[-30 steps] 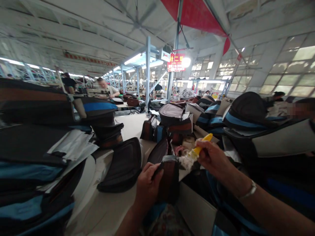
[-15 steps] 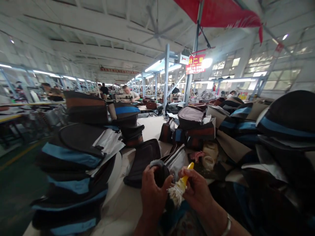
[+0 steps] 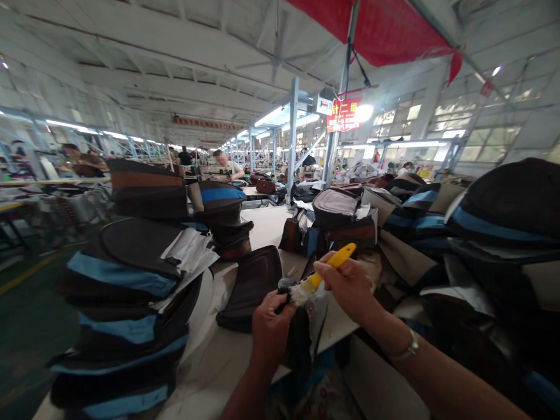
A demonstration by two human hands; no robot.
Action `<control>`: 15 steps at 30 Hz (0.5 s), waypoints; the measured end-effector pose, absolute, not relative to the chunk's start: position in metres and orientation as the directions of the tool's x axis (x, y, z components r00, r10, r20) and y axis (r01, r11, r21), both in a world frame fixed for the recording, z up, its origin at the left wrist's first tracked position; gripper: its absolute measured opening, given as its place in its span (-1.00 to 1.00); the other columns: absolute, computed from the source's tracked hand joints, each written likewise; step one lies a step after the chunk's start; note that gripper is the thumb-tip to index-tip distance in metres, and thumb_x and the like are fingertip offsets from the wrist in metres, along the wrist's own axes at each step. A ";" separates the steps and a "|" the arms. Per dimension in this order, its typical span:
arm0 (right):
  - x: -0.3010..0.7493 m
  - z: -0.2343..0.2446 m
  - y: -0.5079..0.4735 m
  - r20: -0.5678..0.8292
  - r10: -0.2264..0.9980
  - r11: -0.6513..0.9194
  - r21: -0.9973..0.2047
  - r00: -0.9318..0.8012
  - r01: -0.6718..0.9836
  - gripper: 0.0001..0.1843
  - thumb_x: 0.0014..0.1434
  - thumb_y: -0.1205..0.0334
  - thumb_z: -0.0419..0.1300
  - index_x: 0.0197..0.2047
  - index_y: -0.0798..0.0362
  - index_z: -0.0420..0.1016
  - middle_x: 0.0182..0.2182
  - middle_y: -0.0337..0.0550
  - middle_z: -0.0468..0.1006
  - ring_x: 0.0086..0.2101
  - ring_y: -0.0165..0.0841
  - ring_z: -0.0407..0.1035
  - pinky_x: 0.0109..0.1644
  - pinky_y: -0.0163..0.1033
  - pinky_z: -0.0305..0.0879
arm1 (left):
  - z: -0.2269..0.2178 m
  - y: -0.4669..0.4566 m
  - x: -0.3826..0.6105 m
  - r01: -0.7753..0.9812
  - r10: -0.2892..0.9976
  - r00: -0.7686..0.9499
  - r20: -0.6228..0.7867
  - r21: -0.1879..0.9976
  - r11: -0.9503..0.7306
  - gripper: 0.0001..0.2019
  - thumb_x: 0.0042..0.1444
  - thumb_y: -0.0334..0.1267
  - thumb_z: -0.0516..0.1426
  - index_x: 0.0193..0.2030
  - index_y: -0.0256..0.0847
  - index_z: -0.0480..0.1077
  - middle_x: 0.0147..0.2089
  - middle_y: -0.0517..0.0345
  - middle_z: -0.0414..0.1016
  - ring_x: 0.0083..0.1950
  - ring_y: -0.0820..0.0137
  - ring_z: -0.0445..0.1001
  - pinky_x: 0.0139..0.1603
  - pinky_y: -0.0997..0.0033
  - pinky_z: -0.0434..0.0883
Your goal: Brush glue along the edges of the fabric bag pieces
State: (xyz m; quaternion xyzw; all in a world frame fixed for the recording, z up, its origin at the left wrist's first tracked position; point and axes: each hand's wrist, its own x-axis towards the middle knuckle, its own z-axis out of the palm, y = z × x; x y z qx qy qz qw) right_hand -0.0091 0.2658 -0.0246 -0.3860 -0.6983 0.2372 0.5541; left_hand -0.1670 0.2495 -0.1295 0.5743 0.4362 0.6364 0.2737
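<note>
In my right hand (image 3: 347, 286) is a paintbrush (image 3: 335, 261) with a yellow handle, gripped between thumb and fingers. Its pale, frayed bristles point down to the left and meet the upper edge of a dark fabric bag piece (image 3: 300, 341). My left hand (image 3: 270, 324) is closed around that edge, thumb on top, and the piece hangs down from there over the table's near edge. A flat black padded panel (image 3: 258, 283) lies just left of the bag piece. Behind my right hand a beige pot-like thing (image 3: 375, 267) is mostly hidden.
Stacked black bag parts with blue bands (image 3: 122, 274) rise on the left of the pale table (image 3: 203, 367). More blue-banded bag parts (image 3: 503, 224) crowd the right. Small black and brown pieces (image 3: 291, 235) stand farther back. Several people work in the distance.
My right hand has swung the brush so its handle points up and right, with the bristles now at the bag piece. The piece hangs lower and shows more of its length.
</note>
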 end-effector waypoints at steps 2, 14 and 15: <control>-0.017 -0.018 0.271 0.654 0.740 0.642 -0.618 -0.157 0.454 -0.74 0.20 0.11 0.18 -0.45 0.08 0.43 -0.60 -0.25 0.38 -0.55 -0.40 0.26 -0.42 -0.30 0.17 | -0.127 0.246 -0.165 0.141 0.849 -0.174 0.498 0.866 -0.479 -0.83 0.11 -0.21 0.19 -0.26 -0.17 0.60 -0.17 0.11 0.58 -0.06 0.27 0.51 0.00 0.36 0.40; -0.006 -0.016 0.283 0.728 0.685 0.655 -0.630 0.026 0.418 -0.71 0.20 0.05 0.20 -0.43 0.08 0.45 -0.61 -0.27 0.37 -0.55 -0.41 0.26 -0.45 -0.33 0.17 | -0.134 0.249 -0.168 0.200 0.834 -0.181 0.521 0.850 -0.488 -0.84 0.15 -0.21 0.17 -0.26 -0.17 0.57 -0.12 0.11 0.56 -0.04 0.29 0.51 0.03 0.36 0.39; 0.002 -0.011 0.283 0.711 0.696 0.658 -0.689 0.104 0.305 -0.72 0.19 0.05 0.23 -0.42 0.08 0.45 -0.62 -0.29 0.34 -0.56 -0.42 0.23 -0.47 -0.35 0.16 | -0.131 0.248 -0.169 0.205 0.827 -0.156 0.541 0.836 -0.508 -0.85 0.16 -0.22 0.17 -0.26 -0.16 0.57 -0.11 0.11 0.56 -0.02 0.29 0.50 0.05 0.36 0.39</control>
